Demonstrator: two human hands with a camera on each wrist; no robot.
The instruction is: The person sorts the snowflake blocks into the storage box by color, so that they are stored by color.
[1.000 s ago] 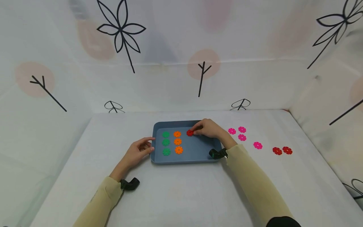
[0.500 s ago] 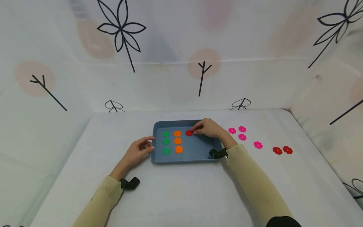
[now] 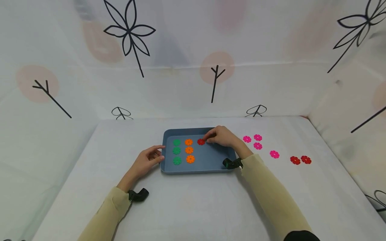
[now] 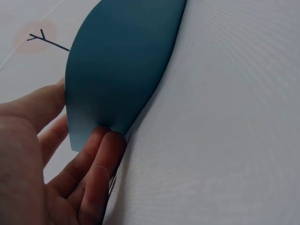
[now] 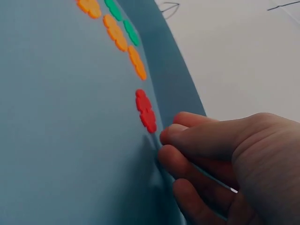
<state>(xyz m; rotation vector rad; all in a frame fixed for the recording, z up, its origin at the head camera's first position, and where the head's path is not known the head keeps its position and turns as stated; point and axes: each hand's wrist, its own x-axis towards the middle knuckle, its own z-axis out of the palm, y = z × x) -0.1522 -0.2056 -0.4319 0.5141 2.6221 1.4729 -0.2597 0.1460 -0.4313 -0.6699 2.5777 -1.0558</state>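
A blue tray [image 3: 211, 160] sits at the table's middle. In it lie a column of three green flower discs [image 3: 177, 151], a column of three orange ones [image 3: 189, 150] and one red disc [image 3: 201, 142] at the top of a third column. My right hand [image 3: 211, 138] hovers over the tray's far right part. Its bent fingertips [image 5: 171, 136] are right beside the red disc [image 5: 146, 110], which lies flat, and they hold nothing. My left hand [image 3: 158, 154] rests against the tray's left wall [image 4: 117, 70], with its fingers [image 4: 101, 154] nearly straight.
On the white table right of the tray lie several pink discs [image 3: 257, 145] and two red discs [image 3: 300, 160]. White cloth walls with drawn trees close off the back and both sides.
The right fingertips have eased back off the red disc, which stays at the top of the third column. The left hand and the tray have not moved.
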